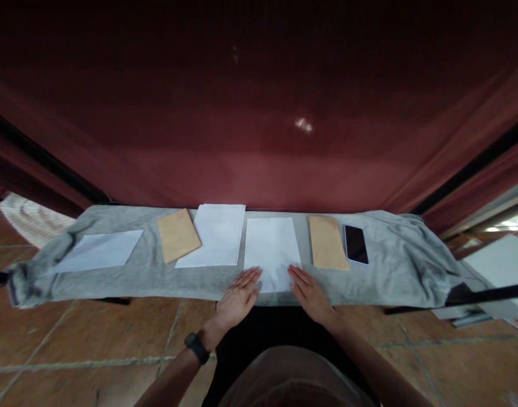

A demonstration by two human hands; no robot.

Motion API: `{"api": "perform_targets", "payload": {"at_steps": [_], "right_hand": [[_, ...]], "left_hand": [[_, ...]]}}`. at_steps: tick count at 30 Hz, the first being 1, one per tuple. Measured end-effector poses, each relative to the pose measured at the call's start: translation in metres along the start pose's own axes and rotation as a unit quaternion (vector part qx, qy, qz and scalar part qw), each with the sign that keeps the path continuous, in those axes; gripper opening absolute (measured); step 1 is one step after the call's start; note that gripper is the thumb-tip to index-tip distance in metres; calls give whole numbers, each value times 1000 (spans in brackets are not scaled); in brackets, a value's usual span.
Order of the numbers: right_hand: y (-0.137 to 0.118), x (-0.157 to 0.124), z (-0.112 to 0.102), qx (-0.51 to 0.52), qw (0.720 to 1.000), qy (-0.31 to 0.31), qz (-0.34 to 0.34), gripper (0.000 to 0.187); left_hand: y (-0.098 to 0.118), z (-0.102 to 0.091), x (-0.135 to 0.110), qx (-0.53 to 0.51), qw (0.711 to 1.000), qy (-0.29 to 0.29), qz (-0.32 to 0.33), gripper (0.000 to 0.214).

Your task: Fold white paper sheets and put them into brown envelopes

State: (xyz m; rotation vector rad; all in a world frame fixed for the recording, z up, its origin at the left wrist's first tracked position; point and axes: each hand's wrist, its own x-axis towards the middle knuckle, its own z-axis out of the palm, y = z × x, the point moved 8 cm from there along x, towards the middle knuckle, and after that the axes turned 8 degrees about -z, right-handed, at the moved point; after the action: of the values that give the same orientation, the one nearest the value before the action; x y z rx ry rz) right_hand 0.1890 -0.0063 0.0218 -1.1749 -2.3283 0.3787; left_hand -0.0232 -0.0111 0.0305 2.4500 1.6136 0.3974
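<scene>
A white sheet of paper (pixel 272 243) lies on the grey cloth right in front of me. My left hand (pixel 240 295) rests at its lower left edge, with the fingers stretched out flat. At the lower right edge, my right hand (pixel 310 294) touches the paper, its fingers also extended and holding nothing. To the left is a stack of white paper (pixel 218 234), partly under a brown envelope (pixel 178 234). On the right side sits a pile of brown envelopes (pixel 327 242).
A phone (pixel 356 244) with a dark screen lies right of the envelopes. Another white sheet (pixel 100 250) is at the far left of the grey cloth (pixel 394 249). A dark red curtain (pixel 259 141) hangs behind the narrow surface, with black metal bars (pixel 474 161) at the sides.
</scene>
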Motion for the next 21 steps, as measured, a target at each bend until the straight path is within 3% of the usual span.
{"api": "perform_targets", "payload": {"at_steps": [6,11,15,21], "right_hand": [[-12,54,37,-20,1000,-7,3,56],[-9,64,51,-96,995,14,26,54],[-6,58,49,-155,987,37,13,51],[9,53,43,-194,977,69,47,58]], "left_hand": [[27,32,45,25,999,25,-31,58],[21,54,60,73,994,19,-78,58],[11,54,58,85,991,26,-101,58],[-6,41,54,67,985,68,-146,61]]}}
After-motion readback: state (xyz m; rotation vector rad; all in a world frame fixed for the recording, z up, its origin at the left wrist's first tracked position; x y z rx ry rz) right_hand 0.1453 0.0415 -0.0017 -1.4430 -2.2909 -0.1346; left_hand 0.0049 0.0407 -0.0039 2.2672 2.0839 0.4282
